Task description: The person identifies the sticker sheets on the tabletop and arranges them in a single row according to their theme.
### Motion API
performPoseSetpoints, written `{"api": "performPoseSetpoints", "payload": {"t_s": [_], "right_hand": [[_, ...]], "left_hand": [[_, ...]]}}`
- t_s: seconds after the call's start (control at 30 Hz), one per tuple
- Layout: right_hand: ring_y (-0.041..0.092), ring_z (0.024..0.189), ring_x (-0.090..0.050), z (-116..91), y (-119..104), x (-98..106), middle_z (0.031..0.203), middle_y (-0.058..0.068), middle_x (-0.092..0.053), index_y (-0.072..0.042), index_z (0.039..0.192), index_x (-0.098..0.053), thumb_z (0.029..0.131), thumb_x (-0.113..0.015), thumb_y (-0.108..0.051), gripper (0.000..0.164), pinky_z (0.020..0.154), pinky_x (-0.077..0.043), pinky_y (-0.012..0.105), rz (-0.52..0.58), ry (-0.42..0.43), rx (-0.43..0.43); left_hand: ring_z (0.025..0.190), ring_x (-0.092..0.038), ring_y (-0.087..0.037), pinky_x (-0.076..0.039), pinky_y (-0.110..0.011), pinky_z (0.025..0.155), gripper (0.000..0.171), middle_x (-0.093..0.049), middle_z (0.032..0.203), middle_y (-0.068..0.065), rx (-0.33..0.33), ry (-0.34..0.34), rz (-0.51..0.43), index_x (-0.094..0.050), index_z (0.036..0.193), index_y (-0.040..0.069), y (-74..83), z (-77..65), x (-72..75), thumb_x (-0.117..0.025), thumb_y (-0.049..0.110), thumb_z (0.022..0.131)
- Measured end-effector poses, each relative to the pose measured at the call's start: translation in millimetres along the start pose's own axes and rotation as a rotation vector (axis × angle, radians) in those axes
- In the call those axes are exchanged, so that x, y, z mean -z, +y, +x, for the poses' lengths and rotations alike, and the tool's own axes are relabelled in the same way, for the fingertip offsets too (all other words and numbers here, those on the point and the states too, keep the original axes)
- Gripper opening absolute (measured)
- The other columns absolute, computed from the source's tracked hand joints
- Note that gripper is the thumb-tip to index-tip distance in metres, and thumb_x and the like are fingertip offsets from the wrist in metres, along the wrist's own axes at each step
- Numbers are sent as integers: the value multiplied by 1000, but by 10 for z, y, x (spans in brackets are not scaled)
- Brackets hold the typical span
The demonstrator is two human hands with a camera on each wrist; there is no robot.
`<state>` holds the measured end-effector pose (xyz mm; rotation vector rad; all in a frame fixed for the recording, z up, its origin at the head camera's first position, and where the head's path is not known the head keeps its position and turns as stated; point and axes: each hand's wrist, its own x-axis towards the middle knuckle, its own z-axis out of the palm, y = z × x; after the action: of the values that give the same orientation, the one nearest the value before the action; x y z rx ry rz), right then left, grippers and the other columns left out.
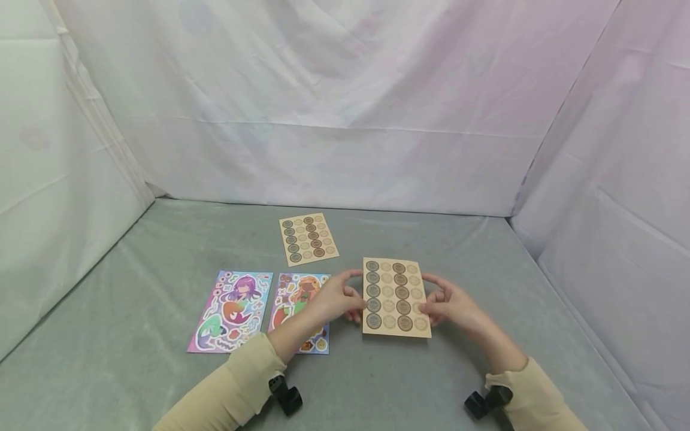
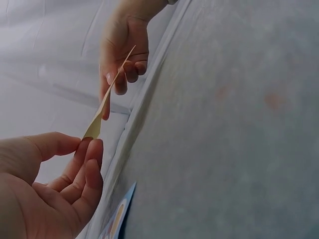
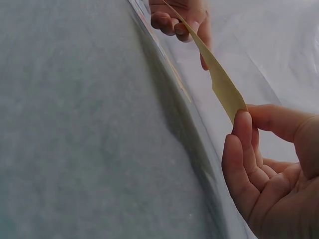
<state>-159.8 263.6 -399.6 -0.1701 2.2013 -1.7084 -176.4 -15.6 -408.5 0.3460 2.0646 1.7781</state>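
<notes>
Both hands hold up a tan sticker sheet (image 1: 396,297) printed with rows of round seals, dark and pale columns alternating. My left hand (image 1: 335,297) pinches its left edge between thumb and fingers. At the opposite edge my right hand (image 1: 451,304) does the same. Both wrist views show the sheet (image 3: 222,87) nearly edge-on, slightly bowed and raised over the table. In the left wrist view, the left hand's thumb and fingertips (image 2: 92,144) meet at one edge.
A matching tan sticker sheet (image 1: 308,239) lies farther back on the grey cloth-covered table (image 1: 215,233). Two colourful mermaid sticker sheets, one purple-haired (image 1: 232,311) and one orange-haired (image 1: 291,293), lie at left; my left forearm covers part of the second. White curtains (image 1: 345,161) enclose the table.
</notes>
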Motion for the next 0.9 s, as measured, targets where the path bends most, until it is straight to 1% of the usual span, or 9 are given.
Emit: {"api": "performPoseSetpoints", "payload": {"t_s": [0.2,0.4,0.53,0.63,0.9], "right_hand": [[16,56,-58,24,73,1,72,8,-60,4,149,-16,83,-67,2,84,54,-54,31,-7,-32,-22],[15,54,-58,18,96,-6,71,8,-61,4,149,-15,82,-69,0,85,52,-53,30,-23,-54,-38],[14,54,-58,11,99,-6,71,8,-61,3,149,-15,83,-69,1,85,50,-52,29,-30,-66,-45],[14,54,-57,1,94,-5,71,8,-61,3,149,-15,83,-70,0,86,49,-52,28,-41,-66,-58],[15,55,-58,-16,72,-22,72,9,-61,3,149,-15,83,-71,-3,88,48,-51,28,-72,-62,-81]], "left_hand": [[53,-64,-22,-51,-29,49,74,-67,68,-9,28,-15,66,-34,144,0,-23,-17,-23,-71,2,81],[49,-63,-20,-47,-25,43,73,-67,67,-8,40,-23,122,-33,144,-2,-28,-35,-42,-71,3,82],[46,-61,-18,-41,-22,39,71,-68,67,-8,57,-32,134,-33,143,-2,-26,-52,-57,-70,4,82],[44,-59,-17,-38,-21,37,70,-67,67,-9,67,-41,127,-33,142,-4,-18,-71,-67,-69,2,82],[43,-59,-16,-38,-22,36,70,-67,67,-10,79,-40,146,-34,142,-4,-5,-103,-85,-69,1,81]]}}
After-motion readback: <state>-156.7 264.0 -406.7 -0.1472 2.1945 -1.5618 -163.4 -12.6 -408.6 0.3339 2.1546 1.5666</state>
